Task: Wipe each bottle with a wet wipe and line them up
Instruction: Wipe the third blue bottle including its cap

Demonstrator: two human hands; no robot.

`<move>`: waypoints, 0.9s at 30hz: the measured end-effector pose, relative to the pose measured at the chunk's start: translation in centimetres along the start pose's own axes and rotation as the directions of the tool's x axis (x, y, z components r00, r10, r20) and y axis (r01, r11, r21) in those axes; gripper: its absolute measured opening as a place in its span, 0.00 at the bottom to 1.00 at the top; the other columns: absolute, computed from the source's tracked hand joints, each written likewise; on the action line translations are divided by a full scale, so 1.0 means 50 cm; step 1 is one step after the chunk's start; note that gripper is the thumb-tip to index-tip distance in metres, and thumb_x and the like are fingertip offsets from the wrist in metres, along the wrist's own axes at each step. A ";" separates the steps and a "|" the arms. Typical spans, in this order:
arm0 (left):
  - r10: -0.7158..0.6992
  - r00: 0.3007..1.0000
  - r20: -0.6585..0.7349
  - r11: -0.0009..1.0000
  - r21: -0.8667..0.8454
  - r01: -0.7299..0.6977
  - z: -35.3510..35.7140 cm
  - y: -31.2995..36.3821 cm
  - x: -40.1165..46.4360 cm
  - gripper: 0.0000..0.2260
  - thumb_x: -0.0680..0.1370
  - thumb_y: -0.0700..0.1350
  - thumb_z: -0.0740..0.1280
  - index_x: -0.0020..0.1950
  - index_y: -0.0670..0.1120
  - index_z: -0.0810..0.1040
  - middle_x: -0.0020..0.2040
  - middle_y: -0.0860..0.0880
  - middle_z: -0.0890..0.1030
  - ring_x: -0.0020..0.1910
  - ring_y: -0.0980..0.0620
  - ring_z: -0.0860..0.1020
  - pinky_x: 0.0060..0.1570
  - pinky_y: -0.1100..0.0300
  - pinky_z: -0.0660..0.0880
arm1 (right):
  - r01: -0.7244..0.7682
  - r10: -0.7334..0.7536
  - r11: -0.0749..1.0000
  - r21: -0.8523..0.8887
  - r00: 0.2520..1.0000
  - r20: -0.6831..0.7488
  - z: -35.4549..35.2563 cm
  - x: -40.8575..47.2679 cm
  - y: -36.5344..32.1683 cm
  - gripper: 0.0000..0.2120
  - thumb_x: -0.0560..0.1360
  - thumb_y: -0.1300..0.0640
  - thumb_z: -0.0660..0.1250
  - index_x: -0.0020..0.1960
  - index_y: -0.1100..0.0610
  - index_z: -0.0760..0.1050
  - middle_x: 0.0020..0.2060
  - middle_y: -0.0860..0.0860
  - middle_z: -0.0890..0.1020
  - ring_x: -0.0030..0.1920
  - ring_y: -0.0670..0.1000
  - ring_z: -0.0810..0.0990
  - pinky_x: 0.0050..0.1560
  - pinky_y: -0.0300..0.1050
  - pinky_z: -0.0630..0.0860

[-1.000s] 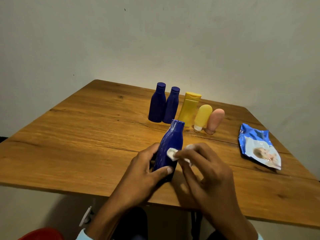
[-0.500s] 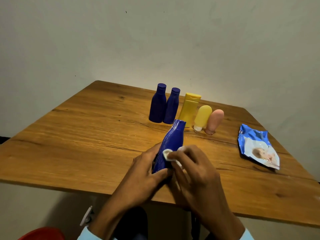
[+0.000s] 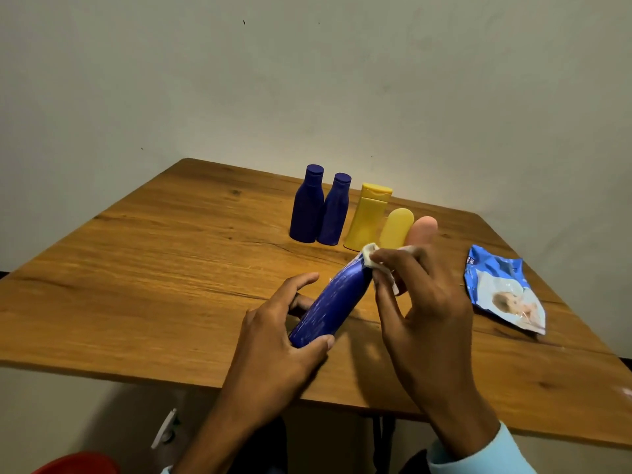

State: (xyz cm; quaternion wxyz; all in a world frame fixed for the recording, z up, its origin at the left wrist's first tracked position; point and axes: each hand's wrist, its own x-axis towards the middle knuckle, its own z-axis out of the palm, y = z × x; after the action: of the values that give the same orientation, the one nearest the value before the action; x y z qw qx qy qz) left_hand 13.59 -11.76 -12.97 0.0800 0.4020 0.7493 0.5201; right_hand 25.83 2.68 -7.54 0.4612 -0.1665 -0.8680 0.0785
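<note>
My left hand (image 3: 277, 340) grips the base of a blue bottle (image 3: 333, 302), which tilts up and to the right over the wooden table (image 3: 136, 275). My right hand (image 3: 424, 302) pinches a white wet wipe (image 3: 371, 260) against the bottle's cap end, hiding the cap. Behind stands a row: two dark blue bottles (image 3: 307, 206) (image 3: 335, 210), a yellow flip-top bottle (image 3: 367, 217), a small yellow tube (image 3: 395, 230) and a pink tube (image 3: 421, 229), the last two partly hidden by my right hand.
A crumpled blue wet-wipe pack (image 3: 502, 289) lies on the table at the right. A wall rises close behind the table. Below the near edge a red object (image 3: 78, 465) shows at the bottom left.
The bottle has tipped further over to the right. My right hand has slid the wipe from the bottle's body up to its cap end. The left hand still holds the base.
</note>
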 end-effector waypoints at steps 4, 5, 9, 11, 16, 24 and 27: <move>-0.003 1.000 -0.027 1.000 0.001 0.003 0.007 -0.003 -0.002 0.36 0.71 0.53 0.80 0.72 0.74 0.66 0.55 0.68 0.81 0.58 0.50 0.82 0.55 0.45 0.83 | 0.027 -0.032 0.999 0.045 0.994 0.106 0.011 -0.059 -0.037 0.19 0.75 0.61 0.73 0.65 0.54 0.79 0.56 0.49 0.78 0.53 0.43 0.77 0.50 0.28 0.74; 0.000 0.999 -0.038 1.000 -0.016 0.000 0.008 -0.002 -0.002 0.35 0.71 0.54 0.79 0.71 0.73 0.67 0.55 0.67 0.82 0.58 0.49 0.82 0.55 0.44 0.82 | 0.060 -0.068 0.996 0.062 0.986 0.152 0.016 -0.072 -0.049 0.19 0.75 0.60 0.72 0.65 0.53 0.79 0.56 0.48 0.77 0.53 0.43 0.77 0.49 0.31 0.75; -0.009 0.998 -0.060 0.997 -0.072 0.005 0.006 0.000 -0.002 0.31 0.71 0.50 0.80 0.68 0.69 0.71 0.54 0.63 0.85 0.57 0.48 0.83 0.55 0.42 0.82 | 0.110 -0.136 0.987 0.120 0.964 0.227 0.011 -0.084 -0.065 0.17 0.76 0.57 0.70 0.65 0.51 0.80 0.54 0.45 0.77 0.51 0.42 0.78 0.47 0.34 0.77; -0.014 0.998 -0.065 0.997 -0.078 0.009 0.004 0.001 -0.001 0.29 0.70 0.53 0.81 0.65 0.67 0.72 0.53 0.64 0.85 0.57 0.49 0.83 0.55 0.42 0.82 | 0.016 -0.042 0.984 0.175 0.989 0.144 -0.012 -0.065 -0.053 0.15 0.75 0.60 0.73 0.62 0.52 0.82 0.53 0.45 0.79 0.52 0.42 0.79 0.48 0.33 0.76; 0.006 0.997 -0.073 1.000 -0.002 -0.006 0.002 0.006 -0.006 0.25 0.69 0.54 0.80 0.59 0.69 0.72 0.58 0.70 0.77 0.62 0.53 0.79 0.55 0.48 0.82 | -0.116 0.115 0.993 -0.025 0.992 -0.044 -0.054 -0.009 0.006 0.15 0.74 0.63 0.76 0.59 0.56 0.81 0.52 0.48 0.82 0.49 0.45 0.80 0.49 0.30 0.73; 0.065 0.990 -0.123 0.996 0.076 -0.056 0.005 0.007 -0.014 0.23 0.69 0.51 0.83 0.54 0.68 0.74 0.53 0.66 0.80 0.59 0.60 0.76 0.51 0.63 0.70 | -0.303 0.315 0.947 -0.107 0.941 0.124 -0.016 -0.037 -0.009 0.12 0.74 0.59 0.76 0.56 0.49 0.83 0.48 0.43 0.78 0.45 0.40 0.75 0.43 0.27 0.64; 0.101 0.988 -0.119 0.988 0.127 -0.086 0.011 0.008 -0.016 0.24 0.69 0.47 0.85 0.54 0.66 0.75 0.53 0.66 0.80 0.57 0.63 0.74 0.49 0.61 0.68 | -0.360 0.356 0.933 -0.021 0.911 0.207 -0.001 -0.055 -0.050 0.11 0.76 0.55 0.74 0.56 0.43 0.83 0.49 0.38 0.77 0.48 0.36 0.76 0.42 0.27 0.70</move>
State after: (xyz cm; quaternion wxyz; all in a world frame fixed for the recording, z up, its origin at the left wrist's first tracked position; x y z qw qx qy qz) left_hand 14.62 -11.88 -13.11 -0.0164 0.4073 0.7634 0.5010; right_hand 26.75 -0.62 -8.90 0.3476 -0.3095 -0.8653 0.1861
